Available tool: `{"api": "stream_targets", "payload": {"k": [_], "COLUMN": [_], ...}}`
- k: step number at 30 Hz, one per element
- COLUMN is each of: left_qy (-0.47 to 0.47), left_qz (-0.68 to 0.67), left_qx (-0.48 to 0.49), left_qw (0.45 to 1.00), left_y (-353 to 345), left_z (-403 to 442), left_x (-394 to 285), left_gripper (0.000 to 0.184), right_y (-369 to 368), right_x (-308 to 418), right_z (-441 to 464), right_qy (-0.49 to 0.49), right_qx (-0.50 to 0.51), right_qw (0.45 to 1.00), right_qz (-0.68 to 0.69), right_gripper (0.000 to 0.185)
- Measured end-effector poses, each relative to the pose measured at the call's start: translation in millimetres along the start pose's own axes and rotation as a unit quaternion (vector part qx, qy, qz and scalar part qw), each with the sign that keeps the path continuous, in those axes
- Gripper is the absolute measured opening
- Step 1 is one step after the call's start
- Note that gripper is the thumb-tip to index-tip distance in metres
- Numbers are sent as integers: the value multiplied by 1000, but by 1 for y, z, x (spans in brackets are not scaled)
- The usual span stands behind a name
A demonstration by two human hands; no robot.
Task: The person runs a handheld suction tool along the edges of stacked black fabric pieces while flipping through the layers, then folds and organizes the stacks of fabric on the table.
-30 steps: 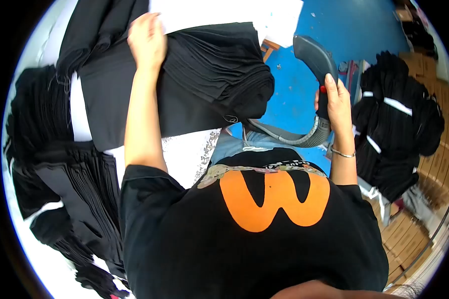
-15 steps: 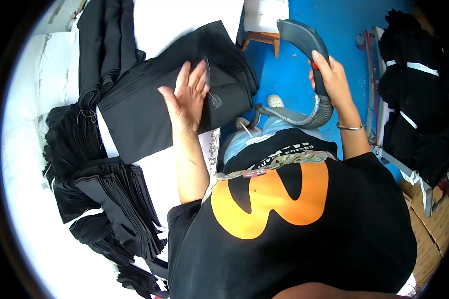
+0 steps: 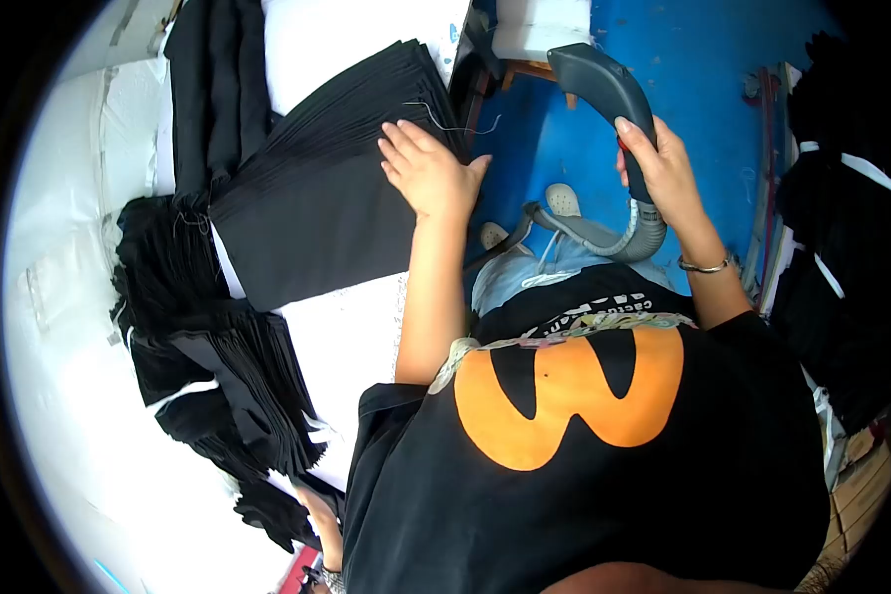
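My left hand lies palm down at the right edge of a fanned stack of black fabric pieces, its fingers and thumb spread. A loose pale thread runs over the stack just beyond the fingertips. My right hand is wrapped around the handle of a dark grey curved nozzle, raised over the blue floor. From the handle's lower end a ribbed grey hose bends left past my legs. A small red part on the handle shows beside my right fingers.
More black fabric bundles lie on the white surface at left. Another person's forearm reaches in at the bottom left. Tied black bundles stand at right, near cardboard boxes. A stool is at the top.
The top fabric has swung from a folded state to lying flat and fanned. My left hand has moved right and turned palm down. Another person's forearm has appeared. My right hand keeps its hold.
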State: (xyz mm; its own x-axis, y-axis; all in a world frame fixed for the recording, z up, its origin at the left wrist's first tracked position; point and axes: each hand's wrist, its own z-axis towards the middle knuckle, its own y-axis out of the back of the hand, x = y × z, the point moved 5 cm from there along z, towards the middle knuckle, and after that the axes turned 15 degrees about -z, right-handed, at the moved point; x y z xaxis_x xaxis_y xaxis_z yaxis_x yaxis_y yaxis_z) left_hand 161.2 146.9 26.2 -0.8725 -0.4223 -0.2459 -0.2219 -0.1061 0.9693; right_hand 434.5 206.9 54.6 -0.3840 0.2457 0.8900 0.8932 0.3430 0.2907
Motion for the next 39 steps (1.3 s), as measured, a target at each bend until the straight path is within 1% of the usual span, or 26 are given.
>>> {"api": "stream_targets", "payload": {"k": [1, 3, 6, 7, 9, 10, 11, 12, 13, 14, 15, 16, 17, 19, 21, 23, 24, 25, 28, 29, 31, 32, 34, 37, 38, 39], "left_qy": [4, -3, -4, -55, -120, -220, -274, -331, -342, -337, -357, -307, -251, -154, -27, -2, -28, -31, -77, -81, -53, -55, 88, 91, 45, 43], "left_qz": [21, -24, -75, -53, -56, -120, -149, -260, -368, -417, -403, -323, -237, -139, -63, 100, 170, 169, 114, 148, 193, 198, 190, 186, 123, 128], "left_qx": [-1, -26, -65, -136, -93, -86, -31, 40, 206, 243, 187, 117, 46, -155, -89, 23, -30, -31, -132, -135, -145, -136, -24, -16, -41, -42], "left_qw": [1000, 999, 995, 988, 987, 964, 950, 906, 840, 808, 821, 888, 937, 966, 994, 995, 985, 985, 982, 976, 969, 969, 978, 978, 991, 990], "left_y": [-6, -2, 19, 29, 11, 7, -7, -10, -19, 3, 17, 31, 45, 44, 28, -13, -24, -30, -20, -16, -9, -11, -9, -13, -4, 11], "left_z": [0, -3, -11, -13, 2, 5, 0, -20, -43, -64, -74, -62, -51, -30, 3, 14, 13, 10, -31, -44, -52, -49, -21, -10, -15, -20], "left_x": [1, 3, -4, -19, -23, -32, -48, -72, -95, -120, -122, -116, -102, -53, -39, -23, -17, -10, 8, 13, 18, 17, 19, 27, 31, 31], "left_gripper": [123, 118, 119, 85, 41, 15, 19, 18, 20, 28, 50, 69, 89, 115, 115, 99, 75, 75, 56, 55, 51, 51, 48, 45, 53, 53], "right_y": [-1, -3, -8, -8, -6, -3, 1, 9, 18, 26, 34, 41, 46, 45, 45, 34, 28, 25, 18, 15, -1, -8, -20, -24, -25, -25], "right_x": [0, 0, -3, -3, -3, -7, -6, -4, -4, -8, -9, -10, -13, -16, -18, -18, -16, -15, -14, -12, -11, -14, -20, -16, -16, -16], "right_z": [2, 4, 9, 11, 15, 21, 21, 24, 26, 30, 32, 35, 36, 36, 40, 39, 38, 38, 37, 39, 34, 35, 38, 41, 43, 44], "right_qy": [1, 5, 0, 2, 7, 13, 16, 9, -1, -6, -12, -17, -24, -32, -36, -26, -20, -10, -6, -9, -5, -8, -13, -16, -15, -16], "right_qx": [7, 22, 41, 47, 56, 60, 63, 33, 5, -13, -30, -42, -54, -52, -52, -27, -15, -3, 34, 34, 80, 96, 111, 113, 122, 130], "right_qw": [1000, 1000, 999, 999, 998, 998, 998, 999, 1000, 999, 999, 998, 998, 998, 997, 998, 998, 999, 998, 998, 996, 995, 993, 992, 990, 989], "right_qz": [0, 2, 5, 4, -2, 9, 4, 5, 8, 29, 32, 33, 33, 35, 41, 48, 55, 50, 46, 53, 35, 39, 46, 63, 65, 70], "right_gripper": [36, 35, 34, 34, 34, 33, 33, 32, 31, 31, 31, 31, 31, 31, 31, 32, 31, 32, 32, 32, 33, 34, 34, 35, 35, 34]}}
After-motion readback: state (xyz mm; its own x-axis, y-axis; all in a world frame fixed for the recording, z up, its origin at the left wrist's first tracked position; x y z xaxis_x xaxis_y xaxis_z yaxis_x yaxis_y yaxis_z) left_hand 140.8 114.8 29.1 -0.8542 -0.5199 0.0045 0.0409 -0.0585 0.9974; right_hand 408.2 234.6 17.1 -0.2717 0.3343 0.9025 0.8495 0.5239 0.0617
